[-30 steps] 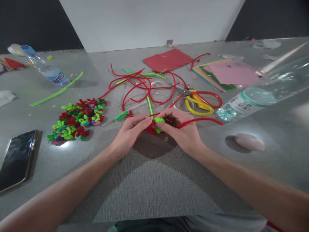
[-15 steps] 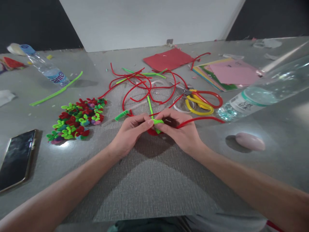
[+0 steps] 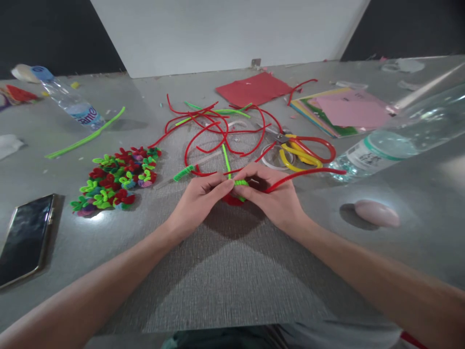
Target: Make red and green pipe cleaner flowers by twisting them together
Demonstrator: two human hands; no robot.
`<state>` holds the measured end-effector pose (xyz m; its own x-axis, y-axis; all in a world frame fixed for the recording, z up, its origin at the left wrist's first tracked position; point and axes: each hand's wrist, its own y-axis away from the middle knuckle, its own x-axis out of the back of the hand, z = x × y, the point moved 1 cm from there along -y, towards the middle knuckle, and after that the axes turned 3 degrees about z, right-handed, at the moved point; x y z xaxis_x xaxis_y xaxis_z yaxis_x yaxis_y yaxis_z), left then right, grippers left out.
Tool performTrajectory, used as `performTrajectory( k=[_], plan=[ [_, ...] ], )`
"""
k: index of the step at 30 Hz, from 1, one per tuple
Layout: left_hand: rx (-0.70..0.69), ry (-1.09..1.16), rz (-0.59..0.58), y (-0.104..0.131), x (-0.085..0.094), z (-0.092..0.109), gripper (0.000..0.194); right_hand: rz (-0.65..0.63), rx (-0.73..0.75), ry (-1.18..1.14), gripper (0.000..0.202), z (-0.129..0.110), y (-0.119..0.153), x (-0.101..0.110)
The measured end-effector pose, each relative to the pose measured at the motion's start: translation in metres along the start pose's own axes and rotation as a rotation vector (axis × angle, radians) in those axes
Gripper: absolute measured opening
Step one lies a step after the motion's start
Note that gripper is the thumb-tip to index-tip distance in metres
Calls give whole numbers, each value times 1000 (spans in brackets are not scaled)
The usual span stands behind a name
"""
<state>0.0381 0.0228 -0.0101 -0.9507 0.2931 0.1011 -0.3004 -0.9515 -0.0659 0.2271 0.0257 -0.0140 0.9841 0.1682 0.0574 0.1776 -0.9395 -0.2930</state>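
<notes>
Between my two hands, above the middle of the table, is a coiled green pipe cleaner (image 3: 240, 183) with a red fuzzy part just below it. My left hand (image 3: 203, 196) pinches its left end with thumb and forefinger. From the right, my right hand (image 3: 271, 196) is closed on the same piece. A red pipe cleaner (image 3: 308, 173) sticks out to the right past my right hand. One straight green strand (image 3: 226, 162) rises from the coil, away from me. My fingers hide part of the held piece.
Loose red pipe cleaners (image 3: 225, 128) lie beyond my hands, beside scissors (image 3: 300, 150). Small pipe-cleaner flowers (image 3: 112, 182) cluster at left, near a phone (image 3: 27, 240) and a bottle (image 3: 78, 109). To the right are a large bottle (image 3: 381, 145), coloured paper (image 3: 348, 109) and a pinkish oval object (image 3: 377, 213).
The held green coil has shifted slightly right and turned a little in my fingers. The free end of the red pipe cleaner at right has swung up and further right.
</notes>
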Motion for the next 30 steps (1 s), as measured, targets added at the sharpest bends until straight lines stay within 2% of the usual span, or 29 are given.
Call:
performTrajectory(
  k=[7,12,19,30],
  plan=[
    [21,101,-11,0,-1,-2,35,11,-6,1,8,1,0,0],
    [28,194,-39,-1,-2,-5,20,58,-22,-22,11,0,1,2],
    [-8,196,65,0,-2,-13,18,54,34,51,6,-2,1,3],
    [-19,181,15,2,-2,-10,17,38,101,120,2,-8,1,0]
  ],
)
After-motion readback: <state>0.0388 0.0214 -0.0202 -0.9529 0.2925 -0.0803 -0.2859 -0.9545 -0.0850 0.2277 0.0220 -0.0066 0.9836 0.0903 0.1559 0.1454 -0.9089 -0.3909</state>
